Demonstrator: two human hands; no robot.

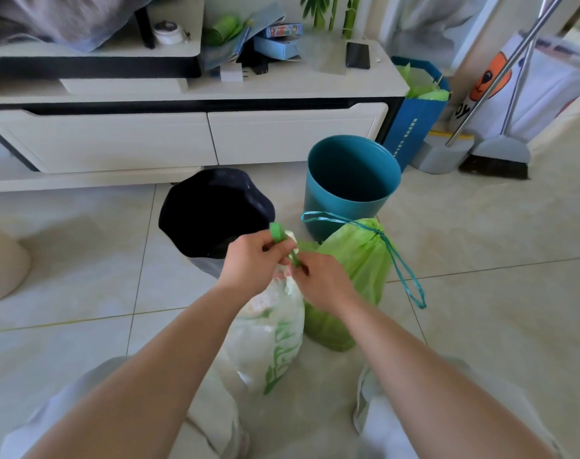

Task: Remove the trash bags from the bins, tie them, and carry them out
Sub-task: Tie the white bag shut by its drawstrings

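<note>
A white trash bag with green print [272, 339] stands on the floor between my knees. My left hand [252, 265] and my right hand [321, 281] both pinch its green handles [278, 233] above its gathered mouth. Just right of it sits a green drawstring bag [354, 263], pulled shut, its teal cord [404, 270] looping onto the tiles. Behind them stand a dark bin [215, 210] and a teal bin [351, 180], both unlined.
A white TV cabinet [182, 137] runs along the back with clutter and a phone [357, 55] on top. A blue paper bag [417, 124], a dustpan [437, 154] and a broom [497, 160] stand at the right. A pale container [0, 260] sits at the left edge.
</note>
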